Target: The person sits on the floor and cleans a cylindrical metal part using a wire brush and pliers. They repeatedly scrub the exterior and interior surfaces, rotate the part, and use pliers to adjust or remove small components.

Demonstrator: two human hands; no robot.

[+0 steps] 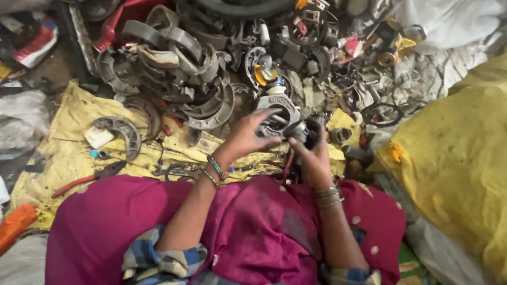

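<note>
My left hand (248, 136) grips a grey metal part (279, 113) with a round opening, fingers curled over its rim. Close beside it, my right hand (312, 153) holds a dark black piece (312, 128) that touches the metal part's right side. Both hands hover above my magenta-clothed lap (253, 221). Bangles sit on both wrists. A heap of curved grey brake shoes (200, 79) lies just beyond my left hand.
A yellow sack cloth (68, 142) covers the floor at left, with a lone brake shoe (124, 132) and red-handled pliers (87, 178) on it. A big yellow sack (459, 158) stands right. Mixed scrap parts (338, 47) fill the back. An orange thing (15, 224) lies lower left.
</note>
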